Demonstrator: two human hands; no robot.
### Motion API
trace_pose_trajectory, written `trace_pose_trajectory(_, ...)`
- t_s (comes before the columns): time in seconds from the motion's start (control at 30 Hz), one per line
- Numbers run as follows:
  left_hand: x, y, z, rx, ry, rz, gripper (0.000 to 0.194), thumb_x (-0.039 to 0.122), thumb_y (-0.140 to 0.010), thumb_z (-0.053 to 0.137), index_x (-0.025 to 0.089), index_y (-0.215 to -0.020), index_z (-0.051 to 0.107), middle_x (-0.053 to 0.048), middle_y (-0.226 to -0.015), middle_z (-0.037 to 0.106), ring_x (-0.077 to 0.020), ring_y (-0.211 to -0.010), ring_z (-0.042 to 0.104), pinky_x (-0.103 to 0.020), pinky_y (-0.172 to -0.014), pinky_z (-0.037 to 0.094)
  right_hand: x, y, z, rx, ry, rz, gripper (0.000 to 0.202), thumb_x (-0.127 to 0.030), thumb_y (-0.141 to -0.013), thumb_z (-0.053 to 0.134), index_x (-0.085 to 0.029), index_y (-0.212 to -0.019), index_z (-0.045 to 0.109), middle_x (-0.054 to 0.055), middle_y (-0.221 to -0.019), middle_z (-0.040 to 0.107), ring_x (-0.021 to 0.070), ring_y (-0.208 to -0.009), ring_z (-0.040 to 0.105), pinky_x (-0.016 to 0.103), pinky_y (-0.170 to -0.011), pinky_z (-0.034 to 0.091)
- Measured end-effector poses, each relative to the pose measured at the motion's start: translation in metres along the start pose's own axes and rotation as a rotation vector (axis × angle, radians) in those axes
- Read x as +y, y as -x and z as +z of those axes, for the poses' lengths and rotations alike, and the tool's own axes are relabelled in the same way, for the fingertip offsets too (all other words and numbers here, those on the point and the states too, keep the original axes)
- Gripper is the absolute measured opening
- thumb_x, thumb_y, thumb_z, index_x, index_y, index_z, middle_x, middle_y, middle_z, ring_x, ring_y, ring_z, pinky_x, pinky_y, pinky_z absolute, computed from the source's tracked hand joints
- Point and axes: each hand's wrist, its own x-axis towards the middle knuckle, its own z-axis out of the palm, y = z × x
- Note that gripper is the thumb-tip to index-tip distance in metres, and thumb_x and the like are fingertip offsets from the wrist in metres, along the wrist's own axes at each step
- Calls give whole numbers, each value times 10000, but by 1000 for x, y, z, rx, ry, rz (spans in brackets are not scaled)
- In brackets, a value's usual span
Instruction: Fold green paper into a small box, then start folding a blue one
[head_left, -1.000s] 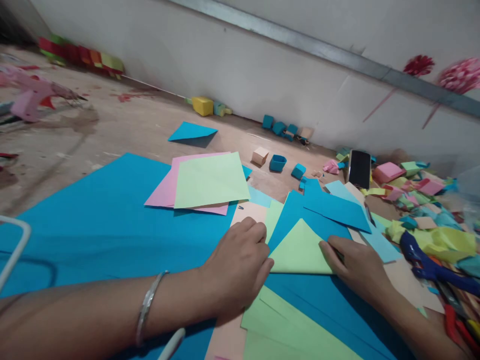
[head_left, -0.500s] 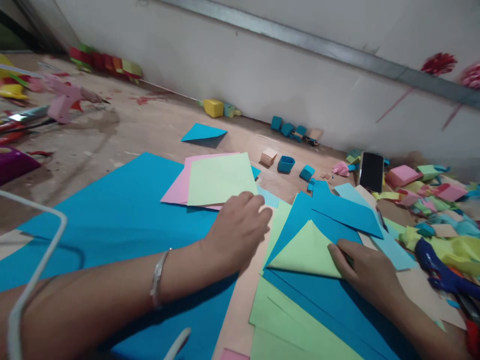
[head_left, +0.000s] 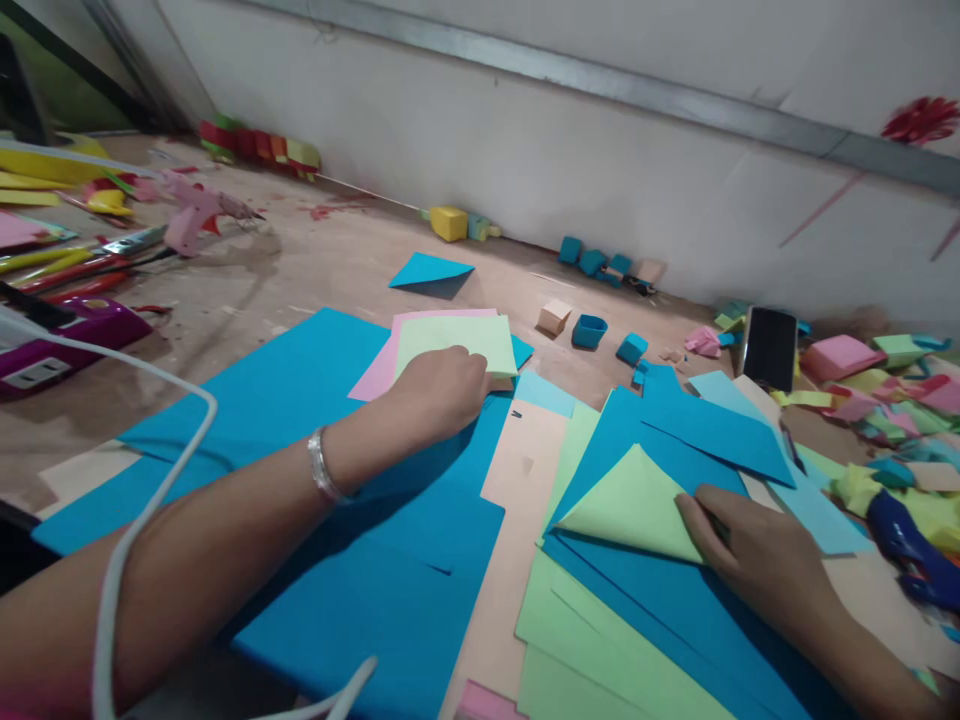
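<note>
The person's hands are well apart. The right hand (head_left: 750, 545) pinches the right corner of the folded green paper (head_left: 634, 505) between thumb and curled fingers. That triangle lies on the blue paper (head_left: 667, 585), its peak pointing away from the person. The left hand (head_left: 442, 395) is at the near edge of the green square sheet (head_left: 424, 338), knuckles up; its fingertips are hidden, so whether it grips anything cannot be told.

The step in hand seems to be steadying the fold one-handed while the other hand works at the sheets. The next move probably calls for a light fingertip hold, lest the pink sheet (head_left: 375, 370) underneath slide.

The left forearm stretches forward, a white cable (head_left: 154, 500) crossing in front; the right wrist stays low. Beyond, small paper boxes stand on the counter (head_left: 300, 250).
</note>
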Motion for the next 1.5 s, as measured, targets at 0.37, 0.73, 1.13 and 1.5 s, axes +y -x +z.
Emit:
trace_pose_trajectory(0.37,-11,1,-14,-5,-72,-131,172,121,-817,497,111,-866,662,-151,-800,647,-314,-821,640,-360,-636,451,3,2,3,-3,-20,11,445,-513,-942,340,-220,-611,393,-34,-493,410,141,-457,482,269,-486,190)
trace_pose_trajectory(0.73,24,10,12,22,-54,-1,310,-9,-857,382,70,-1044,617,-180,-970,633,-296,-927,616,-362,-723,477,2,3,3,-8,-35,14,442,-503,-950,336,-221,-616,403,-22,-509,440,148,-478,487,276,-500,206)
trace_pose_trajectory(1.13,26,12,12,23,-35,48,265,-14,-873,358,88,-968,584,-149,-977,604,-268,-911,596,-366,-740,492,2,1,3,-15,-43,13,438,-507,-941,352,-220,-615,401,-30,-509,418,142,-468,489,266,-500,222)
trace_pose_trajectory(1.5,63,46,20,207,505,612,222,279,-948,475,159,-1076,611,-88,-988,652,-220,-935,588,-336,-773,479,-2,-5,-5,-27,-7,-3,425,-425,-956,352,-204,-601,427,-15,-508,440,123,-470,428,275,-498,161)
